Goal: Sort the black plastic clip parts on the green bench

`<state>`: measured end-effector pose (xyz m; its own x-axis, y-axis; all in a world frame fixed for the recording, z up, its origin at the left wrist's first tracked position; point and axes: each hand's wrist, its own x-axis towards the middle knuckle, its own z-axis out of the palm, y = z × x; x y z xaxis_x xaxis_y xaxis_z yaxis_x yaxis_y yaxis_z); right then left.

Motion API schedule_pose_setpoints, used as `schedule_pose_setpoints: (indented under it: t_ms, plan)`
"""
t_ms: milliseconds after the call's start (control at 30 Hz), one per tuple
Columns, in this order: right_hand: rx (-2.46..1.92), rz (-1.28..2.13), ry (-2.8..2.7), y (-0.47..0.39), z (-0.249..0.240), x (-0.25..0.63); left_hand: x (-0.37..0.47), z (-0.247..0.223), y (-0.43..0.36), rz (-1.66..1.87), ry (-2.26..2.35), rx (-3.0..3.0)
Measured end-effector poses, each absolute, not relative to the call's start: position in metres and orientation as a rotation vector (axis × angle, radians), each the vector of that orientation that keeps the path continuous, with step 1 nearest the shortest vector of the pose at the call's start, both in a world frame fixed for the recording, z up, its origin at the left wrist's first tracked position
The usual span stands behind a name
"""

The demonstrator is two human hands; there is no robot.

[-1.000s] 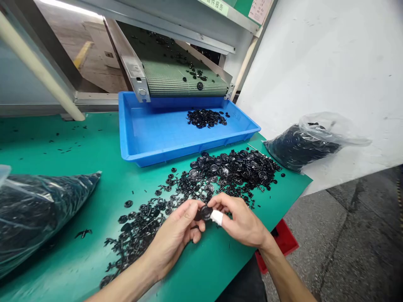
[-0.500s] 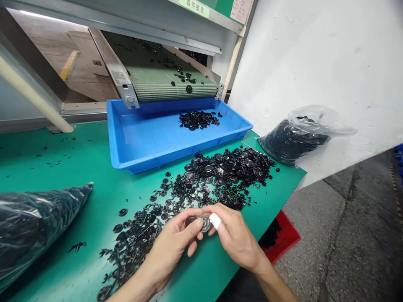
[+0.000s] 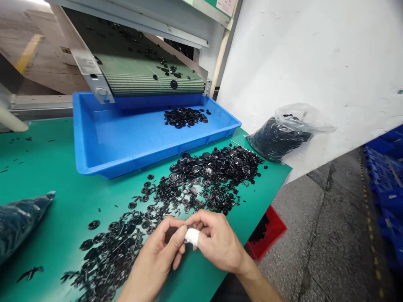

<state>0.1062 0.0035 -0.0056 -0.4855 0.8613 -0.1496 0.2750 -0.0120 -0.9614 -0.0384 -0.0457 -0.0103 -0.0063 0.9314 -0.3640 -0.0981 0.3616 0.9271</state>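
A green bench [image 3: 63,167] fills the lower side of the view, beside a white wall [image 3: 299,54] and above a grey floor [image 3: 317,218]. A wide blue tray [image 3: 126,126] stands on the bench, under the end of a conveyor belt [image 3: 132,77]; inside it, toward the right, lies a small heap [image 3: 184,117] of black pieces. More black pieces are scattered on the belt. At the right, an open clear bag [image 3: 273,138] full of black pieces leans against the wall; at the left edge lies another bag [image 3: 22,222], also with dark contents. Below the bench edge, a red box [image 3: 273,237] contains some black pieces.

The black part [image 3: 170,233] is held above the near side of the bench, just before the long pile [image 3: 217,172] of round and stick-like pieces. The left hand [image 3: 157,256] pinches it between thumb and first finger. The fingers of the right hand [image 3: 220,247], with white tape [image 3: 192,237] on the thumb, are closed on its right side. The fingers cover most of it, so I cannot tell which way it faces or how its long axis runs.
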Motion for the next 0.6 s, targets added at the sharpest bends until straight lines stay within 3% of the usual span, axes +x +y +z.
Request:
schedule_pose_setpoints:
  t_ms: [167,367,600]
  plan:
    - [-1.196,1.511,-1.826,0.01,-0.013,0.109,-0.032,-0.016,-0.052,1.022,1.273,0.796]
    - [-1.199,0.636,-2.365,0.063,0.005,0.112,-0.034,-0.02,-0.049,1.061,1.145,0.568]
    - [-1.194,0.393,-2.82,0.088,0.016,0.095,-0.038,-0.015,-0.047,1.126,0.96,0.383]
